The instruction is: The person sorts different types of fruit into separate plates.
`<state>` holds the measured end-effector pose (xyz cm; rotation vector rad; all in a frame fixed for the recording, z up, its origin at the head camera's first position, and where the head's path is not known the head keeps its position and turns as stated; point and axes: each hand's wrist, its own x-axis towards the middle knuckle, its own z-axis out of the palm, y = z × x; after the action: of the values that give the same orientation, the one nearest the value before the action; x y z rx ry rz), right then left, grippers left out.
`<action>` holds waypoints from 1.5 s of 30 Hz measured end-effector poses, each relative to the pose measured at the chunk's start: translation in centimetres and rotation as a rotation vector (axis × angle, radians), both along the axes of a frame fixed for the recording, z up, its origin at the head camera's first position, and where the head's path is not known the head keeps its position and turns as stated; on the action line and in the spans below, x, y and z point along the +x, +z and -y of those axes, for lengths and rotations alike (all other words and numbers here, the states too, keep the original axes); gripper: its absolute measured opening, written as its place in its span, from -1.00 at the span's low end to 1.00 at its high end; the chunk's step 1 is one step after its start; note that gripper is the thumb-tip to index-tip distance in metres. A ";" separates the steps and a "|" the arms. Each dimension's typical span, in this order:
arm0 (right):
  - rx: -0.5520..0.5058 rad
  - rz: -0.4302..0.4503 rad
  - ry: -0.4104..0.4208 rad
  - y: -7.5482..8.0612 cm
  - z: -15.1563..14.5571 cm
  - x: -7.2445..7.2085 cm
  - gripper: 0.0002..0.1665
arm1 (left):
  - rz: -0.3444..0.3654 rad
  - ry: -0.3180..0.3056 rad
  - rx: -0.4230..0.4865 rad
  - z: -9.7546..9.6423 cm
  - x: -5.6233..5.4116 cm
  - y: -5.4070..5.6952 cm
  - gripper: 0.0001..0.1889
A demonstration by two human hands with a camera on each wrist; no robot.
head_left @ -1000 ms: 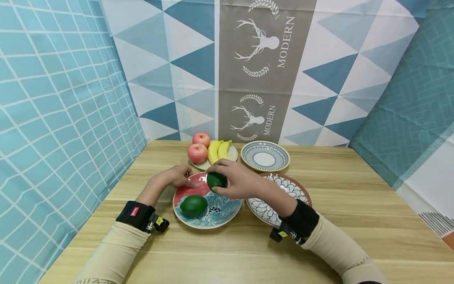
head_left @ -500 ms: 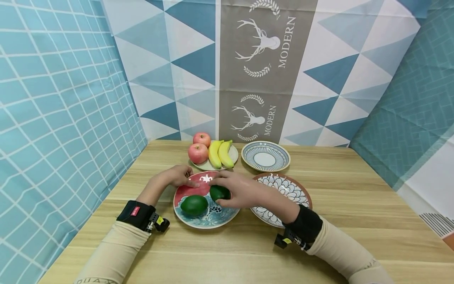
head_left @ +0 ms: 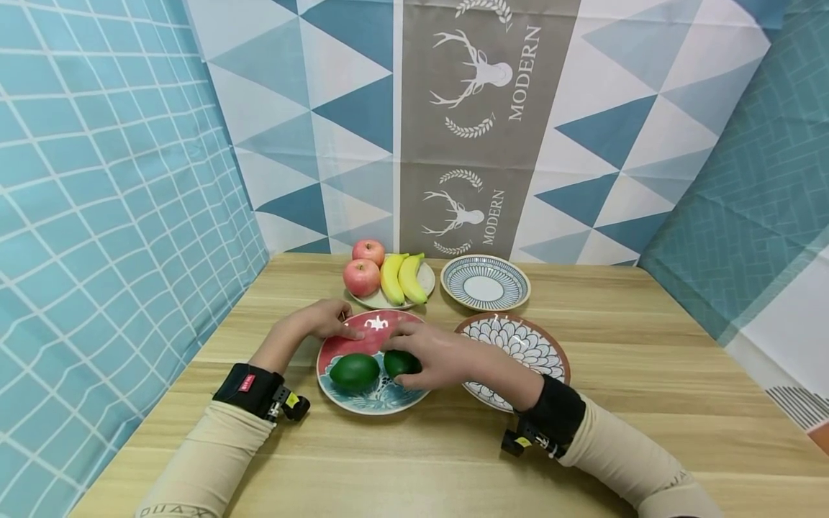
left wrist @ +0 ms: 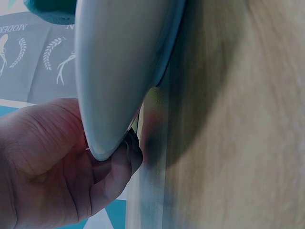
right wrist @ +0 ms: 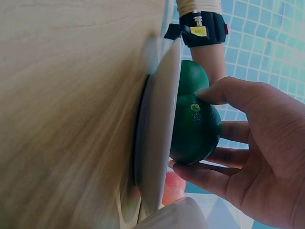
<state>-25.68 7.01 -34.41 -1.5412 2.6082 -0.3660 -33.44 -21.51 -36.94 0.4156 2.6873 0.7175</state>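
Observation:
A round red-and-blue plate (head_left: 338, 350) lies on the table in the head view. My left hand (head_left: 322, 321) holds its upper left rim, thumb on top and fingers curled beneath the edge (left wrist: 102, 148) in the left wrist view. My right hand (head_left: 443, 354) grips a dark green avocado (head_left: 399, 365) over the plate's right half, partly hiding it. In the right wrist view, thumb and fingers surround that avocado (right wrist: 198, 131), which sits right at the plate's surface. Another avocado (head_left: 354, 373) rests on the plate to its left.
Behind the plate, a small pale dish (head_left: 424, 279) bears apples (head_left: 361, 278) and yellow bananas (head_left: 392, 279). A blue-lined oval plate (head_left: 482, 288) stands at the back. A brown-rimmed petal-patterned plate (head_left: 518, 345) lies under my right forearm.
My right hand has lowered the avocado toward the front of the plate, beside the other avocado. My left hand has stayed on the rim.

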 end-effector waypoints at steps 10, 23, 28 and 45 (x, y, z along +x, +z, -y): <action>0.006 0.004 0.004 -0.6 0.1 0.1 -0.34 | 0.003 -0.004 0.013 0.1 0.1 -0.1 -0.64; 0.011 0.004 0.022 -0.3 -0.1 0.3 -0.21 | -0.001 -0.010 0.013 0.1 0.2 0.1 -0.64; 0.008 0.036 -0.004 0.5 -0.6 0.4 -0.15 | -0.006 -0.010 0.003 0.1 0.1 0.0 -0.64; -0.227 -0.116 -0.020 3.8 -3.1 0.3 -0.29 | 0.009 0.000 -0.009 0.0 -0.3 -0.1 -0.64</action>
<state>-25.40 10.06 -30.58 -1.6497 2.7541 -0.6109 -33.70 -21.47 -37.07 0.4095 2.6808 0.7054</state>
